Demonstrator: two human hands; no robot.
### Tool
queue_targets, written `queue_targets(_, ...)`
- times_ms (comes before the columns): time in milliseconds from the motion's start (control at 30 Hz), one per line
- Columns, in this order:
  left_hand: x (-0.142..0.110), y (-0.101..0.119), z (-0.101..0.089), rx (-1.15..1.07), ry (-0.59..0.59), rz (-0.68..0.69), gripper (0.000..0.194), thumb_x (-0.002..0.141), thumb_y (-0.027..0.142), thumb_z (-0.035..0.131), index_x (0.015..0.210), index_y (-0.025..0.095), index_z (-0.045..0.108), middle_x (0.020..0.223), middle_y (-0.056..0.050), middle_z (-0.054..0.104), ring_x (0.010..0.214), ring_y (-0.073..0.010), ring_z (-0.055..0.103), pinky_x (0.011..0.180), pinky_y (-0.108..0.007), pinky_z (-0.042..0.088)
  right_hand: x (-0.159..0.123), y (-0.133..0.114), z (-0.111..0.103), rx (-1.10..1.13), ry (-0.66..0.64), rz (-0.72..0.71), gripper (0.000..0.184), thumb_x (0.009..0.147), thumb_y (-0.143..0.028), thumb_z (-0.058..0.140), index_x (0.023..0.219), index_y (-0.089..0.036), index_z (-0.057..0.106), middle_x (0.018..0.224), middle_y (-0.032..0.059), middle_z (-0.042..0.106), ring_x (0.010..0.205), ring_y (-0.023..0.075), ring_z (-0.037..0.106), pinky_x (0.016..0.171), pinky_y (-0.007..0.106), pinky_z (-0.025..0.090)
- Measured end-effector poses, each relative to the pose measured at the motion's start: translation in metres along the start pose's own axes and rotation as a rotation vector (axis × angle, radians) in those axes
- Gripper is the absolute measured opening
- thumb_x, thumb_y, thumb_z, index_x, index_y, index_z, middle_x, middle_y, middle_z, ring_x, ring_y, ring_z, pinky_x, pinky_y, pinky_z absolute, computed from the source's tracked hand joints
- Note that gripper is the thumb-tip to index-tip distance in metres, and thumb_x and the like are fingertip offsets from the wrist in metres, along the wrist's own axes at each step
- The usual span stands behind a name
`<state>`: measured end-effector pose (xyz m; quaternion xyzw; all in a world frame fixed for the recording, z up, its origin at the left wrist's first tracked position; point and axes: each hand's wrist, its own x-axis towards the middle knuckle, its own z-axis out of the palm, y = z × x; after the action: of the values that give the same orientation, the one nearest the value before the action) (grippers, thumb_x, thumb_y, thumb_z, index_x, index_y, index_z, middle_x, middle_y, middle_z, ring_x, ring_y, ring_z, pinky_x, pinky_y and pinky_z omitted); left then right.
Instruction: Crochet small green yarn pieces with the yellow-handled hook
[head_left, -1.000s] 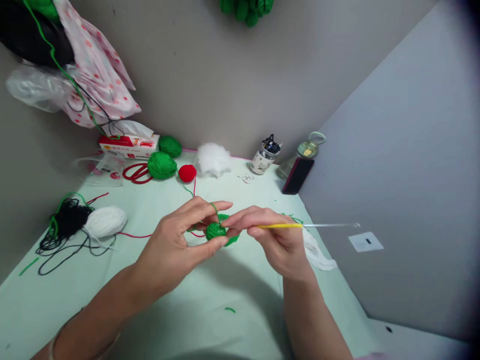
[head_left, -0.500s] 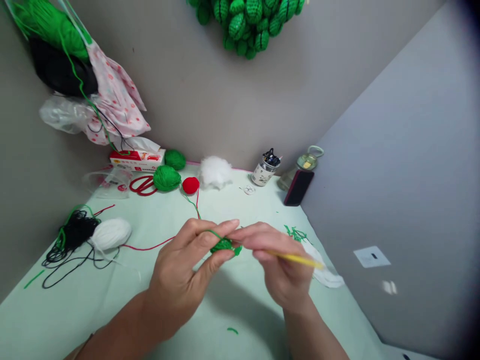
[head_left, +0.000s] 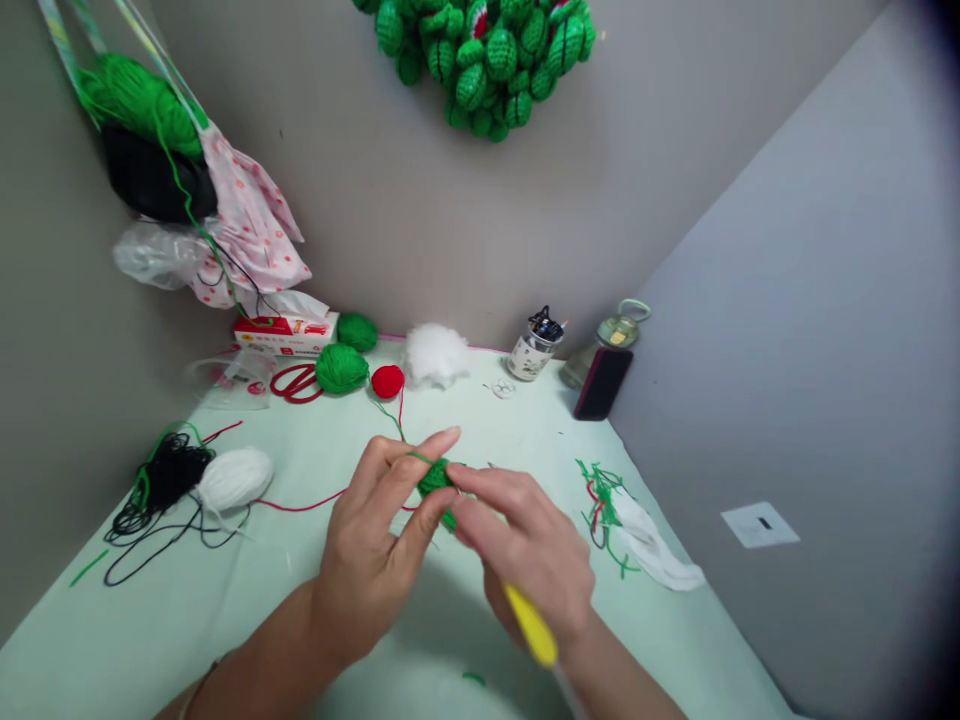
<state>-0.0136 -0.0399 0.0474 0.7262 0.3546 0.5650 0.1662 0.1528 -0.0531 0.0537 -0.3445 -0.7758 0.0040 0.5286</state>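
My left hand [head_left: 375, 535] pinches a small green crochet piece [head_left: 435, 482] between thumb and fingers, its index finger raised with green yarn running over it. My right hand [head_left: 529, 545] is closed around a crochet hook [head_left: 531, 625] with a yellow grip, whose rear end points down toward me. The fingertips of the right hand meet the green piece, and the hook's working tip is mostly hidden there. A green strand runs back from the left hand toward the green yarn ball [head_left: 342, 368].
Behind stand a red yarn ball [head_left: 388, 381], white stuffing [head_left: 435, 355], red-handled scissors [head_left: 296, 383], a pen cup [head_left: 534, 350], a phone [head_left: 604, 384] and a bottle [head_left: 621, 328]. White yarn [head_left: 237, 478] and black yarn [head_left: 172, 470] lie left; yarn scraps [head_left: 606, 505] right. Green crocheted pieces [head_left: 501, 55] hang above.
The yellow hook has swung from pointing right to pointing down toward me as my right hand turned. The view has shifted, showing more of the hanging green pieces.
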Motion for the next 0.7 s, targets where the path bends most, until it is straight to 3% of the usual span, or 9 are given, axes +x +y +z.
queue_targets(133, -0.002, 0.003, 0.001, -0.050, 0.012, -0.061, 0.054, 0.100, 0.011, 0.057, 0.149, 0.033, 0.057, 0.105, -0.004, 0.064, 0.098, -0.0195, 0.062, 0.083, -0.031, 0.059, -0.010, -0.006, 0.003, -0.207, -0.031, -0.091, 0.046, 0.091, -0.008, 0.072, 0.126, -0.037, 0.069, 0.122, 0.0054, 0.081, 0.106, 0.0228, 0.078, 0.090, 0.036, 0.068)
queue_targets(300, -0.011, 0.006, -0.001, -0.238, 0.013, -0.294, 0.056, 0.100, 0.017, 0.062, 0.147, 0.048, 0.056, 0.106, 0.001, 0.058, 0.103, -0.0155, 0.061, 0.092, -0.027, 0.055, -0.003, -0.005, -0.003, -0.049, 0.024, -0.093, 0.036, 0.094, -0.007, 0.067, 0.122, -0.028, 0.073, 0.114, 0.0091, 0.082, 0.104, 0.0219, 0.077, 0.083, 0.034, 0.067)
queue_targets(367, -0.012, 0.004, -0.001, -0.319, 0.000, -0.376, 0.054, 0.100, 0.021, 0.065, 0.144, 0.050, 0.058, 0.107, 0.001, 0.057, 0.105, -0.0162, 0.062, 0.093, -0.027, 0.056, 0.005, 0.000, -0.002, 0.178, 0.062, 0.030, 0.025, 0.099, -0.013, 0.062, 0.116, -0.026, 0.075, 0.107, 0.0091, 0.082, 0.096, 0.0211, 0.077, 0.077, 0.034, 0.066)
queue_targets(467, -0.011, 0.000, 0.000, -0.351, -0.006, -0.386, 0.054, 0.095, 0.022, 0.072, 0.141, 0.049, 0.063, 0.105, 0.000, 0.057, 0.105, -0.0176, 0.062, 0.093, -0.028, 0.057, 0.013, 0.007, 0.001, 0.546, 0.091, 0.347, 0.019, 0.102, -0.021, 0.059, 0.103, -0.027, 0.077, 0.095, 0.0054, 0.082, 0.084, 0.0200, 0.077, 0.069, 0.033, 0.065)
queue_targets(533, -0.010, -0.001, 0.002, -0.349, 0.006, -0.403, 0.051, 0.094, 0.022, 0.074, 0.138, 0.047, 0.066, 0.104, 0.000, 0.057, 0.103, -0.0177, 0.062, 0.091, -0.029, 0.058, 0.015, 0.009, 0.003, 0.601, 0.096, 0.436, 0.018, 0.102, -0.022, 0.060, 0.100, -0.026, 0.077, 0.091, 0.0042, 0.081, 0.081, 0.0195, 0.077, 0.069, 0.032, 0.065)
queue_targets(600, -0.009, 0.000, 0.005, -0.390, 0.033, -0.454, 0.044, 0.094, 0.024, 0.074, 0.133, 0.043, 0.070, 0.107, 0.000, 0.059, 0.101, -0.0176, 0.063, 0.088, -0.028, 0.059, 0.012, 0.007, 0.004, 0.455, 0.087, 0.315, 0.019, 0.102, -0.017, 0.059, 0.105, -0.025, 0.076, 0.096, 0.0058, 0.081, 0.086, 0.0198, 0.077, 0.073, 0.034, 0.066)
queue_targets(700, -0.007, 0.005, 0.007, -0.513, 0.084, -0.545, 0.034, 0.092, 0.029, 0.076, 0.125, 0.038, 0.074, 0.113, -0.001, 0.063, 0.102, -0.0168, 0.063, 0.090, -0.027, 0.059, 0.003, 0.002, 0.005, -0.002, 0.058, -0.042, 0.024, 0.096, -0.009, 0.064, 0.112, -0.023, 0.075, 0.106, 0.0101, 0.080, 0.099, 0.0208, 0.075, 0.082, 0.033, 0.066)
